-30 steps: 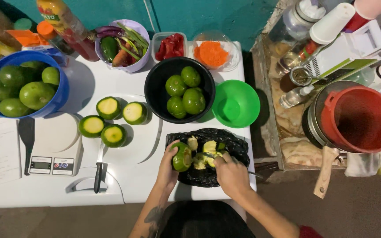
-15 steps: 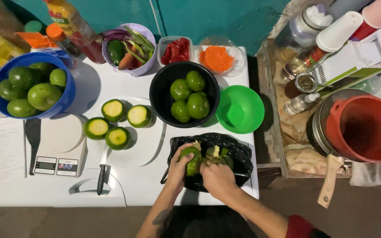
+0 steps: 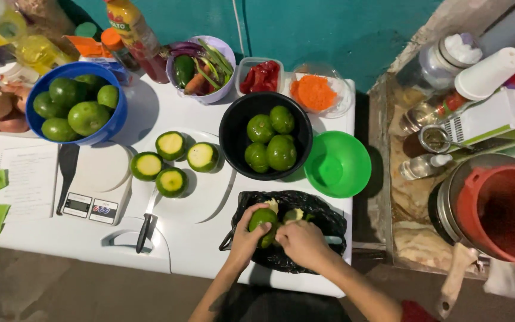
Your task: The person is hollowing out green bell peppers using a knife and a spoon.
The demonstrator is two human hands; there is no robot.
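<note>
You are holding a green fruit (image 3: pixel 262 222) over the black plastic bag (image 3: pixel 323 222) that is sitting at the front right corner of the white table (image 3: pixel 210 250). Your left hand (image 3: pixel 247 238) is wrapping its fingers around the fruit from below and gripping it. Your right hand (image 3: pixel 302 241) is pressing against the fruit's right side, fingers curled in; whether it is grasping a tool or only the fruit, you cannot tell from here. Pale peelings (image 3: pixel 293 213) are lying in the bag just beside the fruit.

Just behind the bag, a black bowl (image 3: pixel 231 140) is holding four whole green fruits (image 3: pixel 272 140), and an empty green bowl (image 3: pixel 338 165) is touching its right side, near the table's right edge. To the left of the bag, a white cutting board (image 3: pixel 210 191) is carrying four cut halves (image 3: pixel 171 162) lying face up, with a black-handled knife (image 3: pixel 145 223) resting at the board's front edge. Further left, a white kitchen scale (image 3: pixel 96 182) is standing, and behind it, at the back left corner, a blue bowl (image 3: pixel 117 116) is brimming with more green fruits (image 3: pixel 75 110). Along the back edge, a lilac bowl of mixed vegetables (image 3: pixel 201 68), a tub of red pieces (image 3: pixel 261 76) and a clear dish of grated carrot (image 3: pixel 314 92) are lining up in a row.
</note>
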